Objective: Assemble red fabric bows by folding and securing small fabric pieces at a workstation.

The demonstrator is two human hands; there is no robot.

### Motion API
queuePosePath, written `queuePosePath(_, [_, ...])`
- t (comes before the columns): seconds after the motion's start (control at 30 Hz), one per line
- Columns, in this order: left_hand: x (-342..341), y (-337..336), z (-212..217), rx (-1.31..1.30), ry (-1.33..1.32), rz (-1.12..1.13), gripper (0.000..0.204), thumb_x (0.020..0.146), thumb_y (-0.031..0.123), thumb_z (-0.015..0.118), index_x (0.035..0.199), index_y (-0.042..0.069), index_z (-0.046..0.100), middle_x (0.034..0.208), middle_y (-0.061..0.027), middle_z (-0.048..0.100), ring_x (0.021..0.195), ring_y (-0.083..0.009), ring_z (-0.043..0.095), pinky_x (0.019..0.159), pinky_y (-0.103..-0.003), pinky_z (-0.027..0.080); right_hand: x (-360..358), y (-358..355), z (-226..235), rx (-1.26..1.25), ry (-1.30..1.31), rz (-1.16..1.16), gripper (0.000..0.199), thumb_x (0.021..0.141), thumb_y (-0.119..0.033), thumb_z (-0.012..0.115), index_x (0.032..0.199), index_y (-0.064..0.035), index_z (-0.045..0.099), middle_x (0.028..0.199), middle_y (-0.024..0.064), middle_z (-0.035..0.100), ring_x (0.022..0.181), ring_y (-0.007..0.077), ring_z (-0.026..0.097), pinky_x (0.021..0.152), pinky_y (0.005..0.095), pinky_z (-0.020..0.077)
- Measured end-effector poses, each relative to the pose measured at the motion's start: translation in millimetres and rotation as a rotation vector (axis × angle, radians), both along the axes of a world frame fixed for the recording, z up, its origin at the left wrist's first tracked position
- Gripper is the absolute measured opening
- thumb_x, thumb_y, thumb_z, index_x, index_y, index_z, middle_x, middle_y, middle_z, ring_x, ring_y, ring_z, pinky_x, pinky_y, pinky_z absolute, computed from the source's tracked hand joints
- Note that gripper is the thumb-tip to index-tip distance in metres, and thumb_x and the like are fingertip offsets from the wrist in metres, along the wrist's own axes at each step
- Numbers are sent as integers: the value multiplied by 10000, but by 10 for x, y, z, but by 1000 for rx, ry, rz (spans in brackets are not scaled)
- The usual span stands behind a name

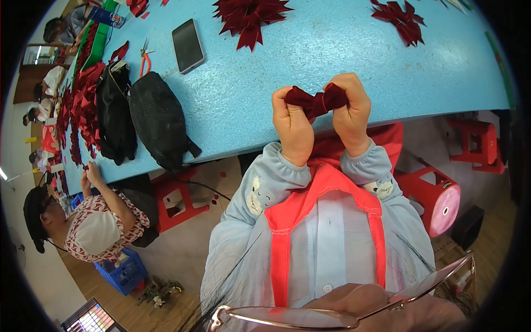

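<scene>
A dark red velvet bow (319,103) is stretched between my two hands, just above the near edge of the blue table (249,94). My left hand (293,124) is closed on the bow's left loop, with the thumb on the near side. Its right loop sits in my closed right hand (352,113). The knot in the middle shows between them. Past my hands, a pile of dark red bows (249,19) lies at the far side of the table, and a smaller pile (399,21) lies to its right.
A phone (188,46) and orange-handled snips (145,58) lie to the left. Nearer are two black mesh bags (159,119), beside a heap of red ribbon pieces (86,105). A co-worker (105,216) sits at the left. Red stools (431,193) stand at the right.
</scene>
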State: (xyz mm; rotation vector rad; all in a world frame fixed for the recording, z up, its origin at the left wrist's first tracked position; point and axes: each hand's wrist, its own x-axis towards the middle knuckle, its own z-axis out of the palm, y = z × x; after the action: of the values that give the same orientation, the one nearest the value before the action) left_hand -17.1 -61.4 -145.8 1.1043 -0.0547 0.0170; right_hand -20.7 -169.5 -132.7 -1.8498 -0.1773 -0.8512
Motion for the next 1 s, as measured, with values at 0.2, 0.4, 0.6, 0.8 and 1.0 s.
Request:
queuePosePath(0.2, [-18,-12,118,-110,89,-114,133,966,175,394,1000,67,465,821,-20,529,615,-70,492,513,-202,412,-44,26,49,-55,5,-118,159,718,8,600,868,-44,595,739,78,600,595,211,563,531,285,433])
queuePosePath(0.4, [37,98,155,-15,206,-351,144,966,156,390,998,52,484,831,-20,551,667,-79,524,586,-219,440,-46,8,52,-235,-36,-102,175,748,56,545,900,-21,586,733,73,589,633,167,567,564,258,443])
queuePosePath(0.6, [47,30,72,101,122,-147,145,949,158,434,947,56,537,793,-7,571,602,-51,481,516,-206,401,-40,43,21,-141,-3,-94,217,718,53,571,911,-42,598,741,82,600,614,198,584,543,278,454])
queuePosePath(0.8, [68,47,152,-73,261,-176,138,935,177,472,912,75,561,748,19,573,526,-16,417,431,-186,323,-24,134,-71,194,81,-99,182,800,47,517,949,-31,586,791,62,608,679,112,567,592,236,448])
queuePosePath(1.0, [82,21,125,-140,310,-62,121,927,201,492,953,87,523,684,11,528,456,-34,363,390,-199,270,-24,156,-99,422,208,24,187,831,40,478,973,-27,580,828,53,609,699,90,551,610,224,445])
